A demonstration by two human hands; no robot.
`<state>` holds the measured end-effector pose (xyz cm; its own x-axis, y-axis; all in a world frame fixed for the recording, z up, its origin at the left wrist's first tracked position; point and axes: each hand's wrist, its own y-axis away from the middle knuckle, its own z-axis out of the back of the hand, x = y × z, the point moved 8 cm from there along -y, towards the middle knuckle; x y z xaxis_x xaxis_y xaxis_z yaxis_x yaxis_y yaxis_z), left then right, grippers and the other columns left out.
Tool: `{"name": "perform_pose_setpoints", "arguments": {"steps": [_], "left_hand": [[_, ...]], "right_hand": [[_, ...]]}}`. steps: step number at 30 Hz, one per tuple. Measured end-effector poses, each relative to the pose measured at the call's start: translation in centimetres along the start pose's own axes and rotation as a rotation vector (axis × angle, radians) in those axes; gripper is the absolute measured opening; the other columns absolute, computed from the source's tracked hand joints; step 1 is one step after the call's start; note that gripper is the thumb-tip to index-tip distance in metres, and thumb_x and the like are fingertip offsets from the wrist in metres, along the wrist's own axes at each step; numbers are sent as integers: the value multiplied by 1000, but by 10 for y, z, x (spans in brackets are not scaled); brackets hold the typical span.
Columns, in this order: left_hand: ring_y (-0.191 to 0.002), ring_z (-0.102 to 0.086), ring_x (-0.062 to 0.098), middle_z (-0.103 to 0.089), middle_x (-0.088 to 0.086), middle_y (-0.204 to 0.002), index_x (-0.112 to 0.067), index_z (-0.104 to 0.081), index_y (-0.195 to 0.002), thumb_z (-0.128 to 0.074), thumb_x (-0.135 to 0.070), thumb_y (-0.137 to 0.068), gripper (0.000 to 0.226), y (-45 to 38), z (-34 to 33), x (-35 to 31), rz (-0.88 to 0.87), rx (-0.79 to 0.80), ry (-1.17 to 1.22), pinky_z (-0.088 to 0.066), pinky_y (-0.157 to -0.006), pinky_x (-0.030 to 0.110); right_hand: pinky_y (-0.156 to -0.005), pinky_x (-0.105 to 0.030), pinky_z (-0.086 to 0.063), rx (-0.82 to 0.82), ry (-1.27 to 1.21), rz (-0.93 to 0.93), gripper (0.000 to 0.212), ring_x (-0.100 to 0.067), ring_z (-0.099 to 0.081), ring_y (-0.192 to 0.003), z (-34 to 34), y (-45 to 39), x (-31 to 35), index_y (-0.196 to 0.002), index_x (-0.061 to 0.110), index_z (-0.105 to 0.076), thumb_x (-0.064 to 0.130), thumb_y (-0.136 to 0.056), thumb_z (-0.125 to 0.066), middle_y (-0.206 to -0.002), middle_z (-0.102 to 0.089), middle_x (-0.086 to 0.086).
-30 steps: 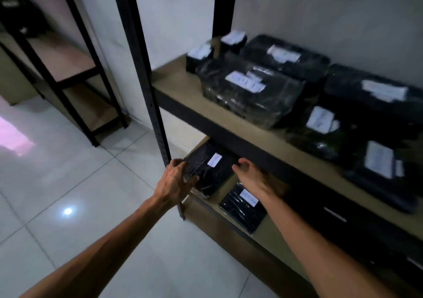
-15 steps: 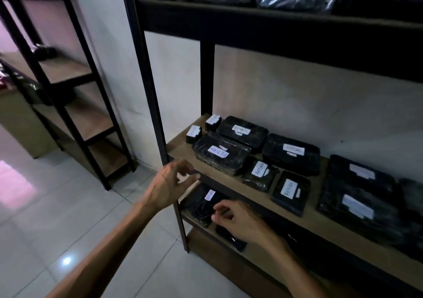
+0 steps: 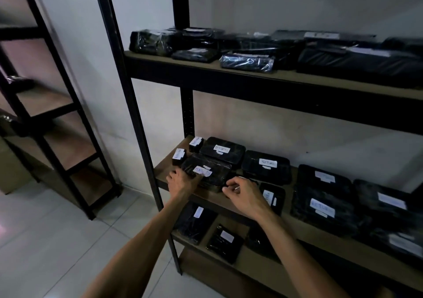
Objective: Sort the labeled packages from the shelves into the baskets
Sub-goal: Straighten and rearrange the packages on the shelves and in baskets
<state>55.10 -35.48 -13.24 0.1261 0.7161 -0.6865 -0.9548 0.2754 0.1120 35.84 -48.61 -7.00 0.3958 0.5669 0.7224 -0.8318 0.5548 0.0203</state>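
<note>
So my left hand (image 3: 183,183) was up on the middle shelf (image 3: 217,200), fingers laid over the near left end of a black wrapped package (image 3: 209,174) with a white label (image 3: 202,171), touching it but I couldn't tell if it really gripped. My right hand (image 3: 243,194) hovered just right of that same package, fingers curled loosely with nothing in them. Two tiny labeled boxes (image 3: 179,157) sat right behind it by the shelf post, and more black packages marked RETURN (image 3: 266,166) ran along to the right. The top shelf (image 3: 274,74) was stacked with dark parcels, and the bottom shelf (image 3: 254,265) had a couple of small labeled ones (image 3: 194,223). Tiled floor (image 3: 57,240) to my left
</note>
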Motion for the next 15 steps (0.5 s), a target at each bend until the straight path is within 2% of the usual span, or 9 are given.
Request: {"name": "perform_pose_setpoints", "arguments": {"steps": [3, 6, 9, 11, 13, 15], "left_hand": [[-135, -39, 39, -45, 21, -143, -3, -30, -140, -82, -36, -78, 88, -6, -4, 3, 8, 54, 202, -35, -112, 50], [-128, -50, 36, -52, 18, -134, -7, -32, -133, -84, -18, -75, 79, -13, 2, 3, -7, 77, 390, -44, -107, 50], [-127, -48, 29, -50, 14, -132, -7, -41, -136, -85, -18, -70, 80, -21, 20, 0, -123, 36, 368, -44, -107, 47], [-125, -52, 26, -51, 8, -134, -14, -43, -139, -83, -23, -69, 81, -25, 28, -7, -262, 30, 333, -47, -105, 46], [-124, -53, 24, -48, 7, -138, -18, -37, -144, -85, -24, -70, 89, -24, 37, -10, -347, 35, 305, -48, -104, 47], [-129, -47, 28, -39, 11, -142, -13, -26, -149, -85, -18, -72, 97, -18, 44, -16, -384, 78, 291, -43, -108, 51]], "right_hand": [[-86, -25, -52, -46, 29, -81, 34, -8, -64, -95, -2, 3, -5, -120, 17, -65, 38, -93, -64, -107, -69, 5], [-89, -28, -53, -88, 30, -159, 37, -9, -65, -98, -3, 6, -2, -123, 18, -63, 40, -93, -63, -110, -69, 6], [-90, -30, -52, -140, 27, -200, 39, -12, -64, -102, -3, 4, 8, -125, 20, -60, 42, -93, -63, -118, -66, 5], [-90, -31, -51, -164, 24, -216, 43, -14, -63, -107, -2, -1, 14, -130, 21, -56, 42, -93, -63, -124, -62, 3], [-99, -36, -49, -173, 50, -221, 54, -19, -58, -119, -4, -12, 22, -137, 19, -50, 46, -92, -63, -135, -57, -1], [-109, -40, -42, -170, 93, -250, 64, -22, -47, -134, -6, -24, 28, -144, 18, -42, 51, -92, -60, -146, -49, -5]]}}
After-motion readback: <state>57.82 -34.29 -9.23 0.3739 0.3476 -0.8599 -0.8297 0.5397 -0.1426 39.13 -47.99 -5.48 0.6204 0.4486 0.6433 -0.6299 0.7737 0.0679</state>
